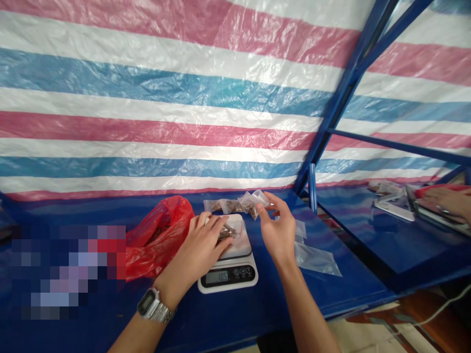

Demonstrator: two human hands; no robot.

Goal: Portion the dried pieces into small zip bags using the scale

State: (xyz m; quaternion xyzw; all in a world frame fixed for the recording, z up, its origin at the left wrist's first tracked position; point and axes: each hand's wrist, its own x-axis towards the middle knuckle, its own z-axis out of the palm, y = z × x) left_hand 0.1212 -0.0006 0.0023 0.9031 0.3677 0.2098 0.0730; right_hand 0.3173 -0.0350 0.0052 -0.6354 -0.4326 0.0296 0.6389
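A white digital scale (228, 274) stands on the blue table (228, 314), its display lit. My left hand (202, 247), a metal watch on its wrist, lies over the scale's pan with fingers closed on a small clear bag of brown bits (228, 230). My right hand (277, 230) is raised just right of the scale, thumb and fingers pinching a small clear bag (262, 197). Several filled little bags (230, 206) lie in a row behind the scale.
A red plastic bag (158, 238) slumps left of the scale. Empty clear bags (316, 257) lie to the right. A striped tarp (165, 98) hangs behind. Blue frame posts (338, 98) divide off a neighbouring table, where another person's hand (449, 201) works.
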